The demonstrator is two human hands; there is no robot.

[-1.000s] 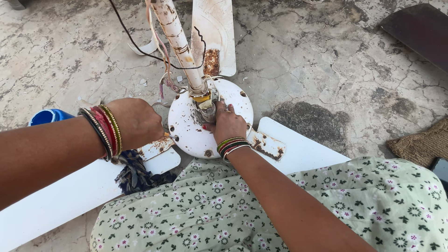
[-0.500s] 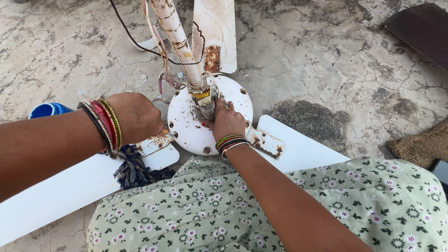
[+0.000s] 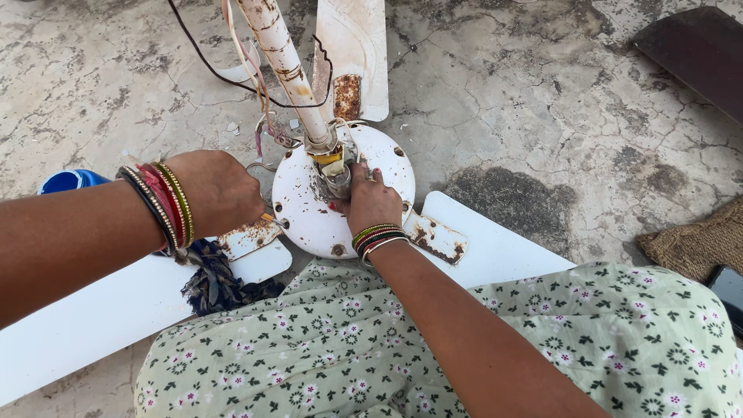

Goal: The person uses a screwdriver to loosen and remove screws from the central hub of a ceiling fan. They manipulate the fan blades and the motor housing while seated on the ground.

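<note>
An old white ceiling fan lies on the cracked concrete. Its round rusty motor housing (image 3: 309, 220) is in the middle, with a down rod (image 3: 282, 62) and loose wires (image 3: 255, 81) rising from it. My right hand (image 3: 371, 203) rests on the housing, its fingers closed around the yellowish fitting (image 3: 334, 166) at the rod's base. My left hand (image 3: 220, 190) is a fist at the housing's left edge, and a thin tool tip (image 3: 269, 220) pokes out of it towards the rim. Both wrists wear bangles.
Three white blades spread out: one at the top (image 3: 352, 54), one lower left (image 3: 85, 317), one to the right (image 3: 503, 251). A dark rag (image 3: 213, 282) and blue container (image 3: 70, 180) lie left. Right: burlap (image 3: 696, 240), a phone (image 3: 729, 288), a dark board (image 3: 696, 46). My floral-clothed lap (image 3: 348, 356) fills the bottom.
My left hand has edged slightly left and up along the housing's rim. My right hand stays on the fitting at the rod's base.
</note>
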